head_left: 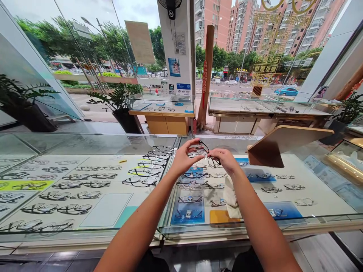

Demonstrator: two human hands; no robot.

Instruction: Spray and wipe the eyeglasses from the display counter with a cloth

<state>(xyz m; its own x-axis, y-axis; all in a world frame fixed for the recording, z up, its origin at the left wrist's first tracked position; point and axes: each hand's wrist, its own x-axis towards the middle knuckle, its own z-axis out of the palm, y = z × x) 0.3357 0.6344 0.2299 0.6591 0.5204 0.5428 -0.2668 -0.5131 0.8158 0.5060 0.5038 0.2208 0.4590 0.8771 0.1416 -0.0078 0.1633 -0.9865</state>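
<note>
A pair of dark-framed eyeglasses [214, 161] is held up above the glass display counter [170, 234], between my two hands. My left hand [185, 156] pinches one side of the frame, thumb and forefinger curved around it. On the other side, my right hand [224, 158] grips the frame near a lens with its fingers closed. Below my right forearm a pale cloth [231, 200] lies on the counter. Rows of other eyeglasses [190, 199] rest inside the case beneath, some on blue cards.
A brown tilted board, perhaps a mirror's back [283, 145], stands on the counter at right. More eyeglasses [75, 207] fill the left case. Beyond are a potted plant [124, 121], a wooden post [207, 75] and further display cases [238, 105] by the windows.
</note>
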